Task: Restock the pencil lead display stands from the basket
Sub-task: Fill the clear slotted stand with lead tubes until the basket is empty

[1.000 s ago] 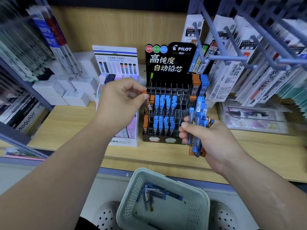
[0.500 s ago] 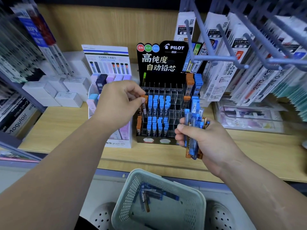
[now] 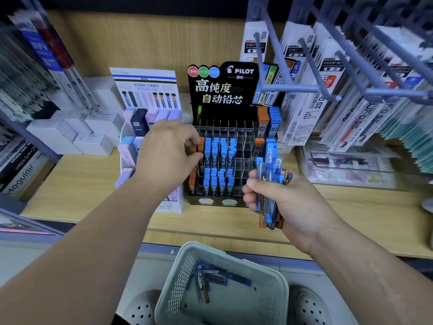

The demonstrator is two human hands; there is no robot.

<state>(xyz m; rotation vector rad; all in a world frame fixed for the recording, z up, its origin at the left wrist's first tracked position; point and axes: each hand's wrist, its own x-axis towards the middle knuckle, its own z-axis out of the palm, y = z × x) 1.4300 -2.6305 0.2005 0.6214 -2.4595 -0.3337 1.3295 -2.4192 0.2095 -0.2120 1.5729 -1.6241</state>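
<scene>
A black Pilot lead display stand (image 3: 220,90) sits on the wooden shelf, its clear slots partly filled with blue and orange lead cases. My left hand (image 3: 168,153) pinches an orange lead case (image 3: 198,146) at the stand's upper left column. My right hand (image 3: 283,202) grips a bundle of lead cases (image 3: 270,184), blue and orange, upright in front of the stand's right side. A pale green basket (image 3: 278,292) below the shelf holds several more lead cases (image 3: 210,280).
A white lead display stand (image 3: 145,90) with pastel cases stands left of the black one. White boxes (image 3: 93,139) lie further left. Metal hooks (image 3: 304,73) with hanging refill packs jut out at the upper right. The shelf edge (image 3: 210,240) runs above the basket.
My left hand has lowered the orange case into the stand's upper left column. The right hand keeps its bundle, almost still. The view shifted slightly.
</scene>
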